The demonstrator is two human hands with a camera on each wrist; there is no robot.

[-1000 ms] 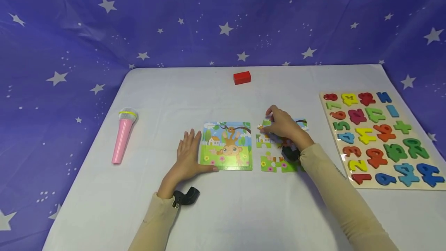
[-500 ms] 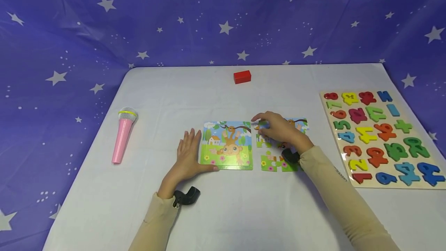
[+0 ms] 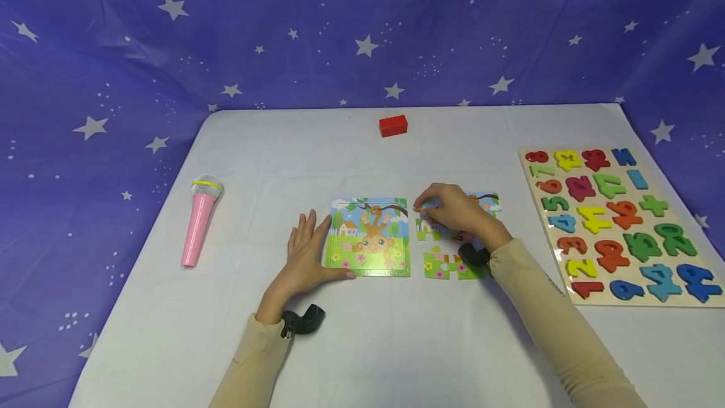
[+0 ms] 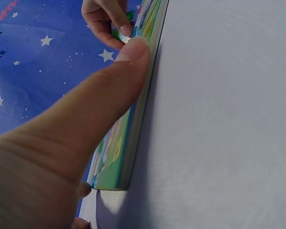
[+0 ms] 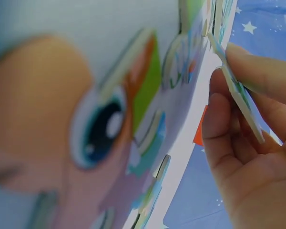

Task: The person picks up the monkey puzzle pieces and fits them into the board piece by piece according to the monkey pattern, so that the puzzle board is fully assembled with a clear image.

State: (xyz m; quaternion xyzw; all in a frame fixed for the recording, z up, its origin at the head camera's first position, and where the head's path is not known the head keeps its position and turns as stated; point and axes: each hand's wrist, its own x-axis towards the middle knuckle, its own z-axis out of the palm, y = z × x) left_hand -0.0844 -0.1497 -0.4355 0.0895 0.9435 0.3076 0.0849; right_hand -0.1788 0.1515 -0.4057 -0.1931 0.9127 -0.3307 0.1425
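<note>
My left hand (image 3: 306,260) rests against the left side and near edge of a square jigsaw board (image 3: 368,238) printed with a monkey, house and flowers. Its fingers are fairly straight, and the thumb presses along the board's edge (image 4: 128,148) in the left wrist view. To the right of the board, my right hand (image 3: 459,209) pinches a jigsaw piece (image 5: 239,93) between thumb and fingers; the piece stands tilted, off the table. Under and around this hand lie several loose jigsaw pieces (image 3: 437,266), some hidden by the hand and the black wrist camera.
A board of coloured number shapes (image 3: 614,225) lies at the right. At the left is a pink toy microphone (image 3: 200,219). A red block (image 3: 393,126) sits near the far edge of the white-covered table (image 3: 385,345), before a purple star-patterned cloth (image 3: 317,5).
My right hand has shifted slightly left and its fingers have closed on a piece at the upper left of the loose ones, raising it. My left hand stays in place.
</note>
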